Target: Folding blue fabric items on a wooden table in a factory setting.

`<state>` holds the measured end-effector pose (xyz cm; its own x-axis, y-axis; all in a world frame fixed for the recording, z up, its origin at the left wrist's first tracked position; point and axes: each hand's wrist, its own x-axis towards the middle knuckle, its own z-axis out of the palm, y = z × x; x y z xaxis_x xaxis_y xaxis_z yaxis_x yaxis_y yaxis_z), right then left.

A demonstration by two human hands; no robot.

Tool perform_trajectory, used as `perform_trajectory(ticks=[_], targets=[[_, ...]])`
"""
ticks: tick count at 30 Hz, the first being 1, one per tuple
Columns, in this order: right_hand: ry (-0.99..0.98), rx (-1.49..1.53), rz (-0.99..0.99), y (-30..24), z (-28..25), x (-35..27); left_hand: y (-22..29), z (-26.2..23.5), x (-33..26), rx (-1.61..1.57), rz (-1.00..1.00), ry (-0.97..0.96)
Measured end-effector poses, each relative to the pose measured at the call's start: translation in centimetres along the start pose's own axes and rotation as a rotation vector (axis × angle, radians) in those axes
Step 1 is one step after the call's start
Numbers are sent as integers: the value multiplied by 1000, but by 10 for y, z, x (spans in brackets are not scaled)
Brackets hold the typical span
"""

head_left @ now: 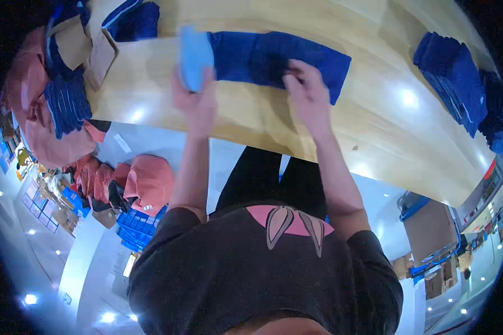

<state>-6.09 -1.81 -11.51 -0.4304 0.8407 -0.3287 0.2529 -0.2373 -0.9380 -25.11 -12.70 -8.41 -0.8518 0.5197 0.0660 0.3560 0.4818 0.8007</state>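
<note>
A dark blue folded cloth [235, 56], seemingly a garment, lies lengthwise on the wooden table in front of me. My left hand [195, 103] is closed around the lower end of a light blue flat piece [195, 56] with rounded edges, held up at the cloth's left end. Motion blurs that piece, so its exact kind is unclear. Over the right half of the cloth, my right hand [307, 86] has its fingers curled together near the cloth's lower edge. A dark patch beside those fingertips could be shadow or a small object; I cannot tell which.
Stacked dark blue folded garments [450, 78] lie at the table's right. On the left are another blue stack [67, 103], brown cardboard pieces [72, 42] and a folded blue item [134, 22]. Pink-red bags [148, 181] and a blue crate [140, 226] stand below left.
</note>
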Motion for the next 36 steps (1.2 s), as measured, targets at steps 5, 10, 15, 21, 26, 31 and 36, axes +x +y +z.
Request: perform_trajectory(ticks=[5,10,15,21,26,31,36], targets=[[154,26,125,4,-53,-20,12,81,-40,132,473,-400],[161,-50,161,11,-61,-32,19,95,-36,367,433,-540],[392,-157,1,6,-71,-17,13,75,-7,37,382,-486],[421,-803,-79,66,-30,20,-62,31,41,243,101,-389],[405,-317,36,37,-37,18,-31,67,20,282,146,-374],[429,-151,-211,-11,-118,12,61,92,13,73,276,-279],[866,47,-267,-116,-298,8,258,146,-3,-533,222,-402]])
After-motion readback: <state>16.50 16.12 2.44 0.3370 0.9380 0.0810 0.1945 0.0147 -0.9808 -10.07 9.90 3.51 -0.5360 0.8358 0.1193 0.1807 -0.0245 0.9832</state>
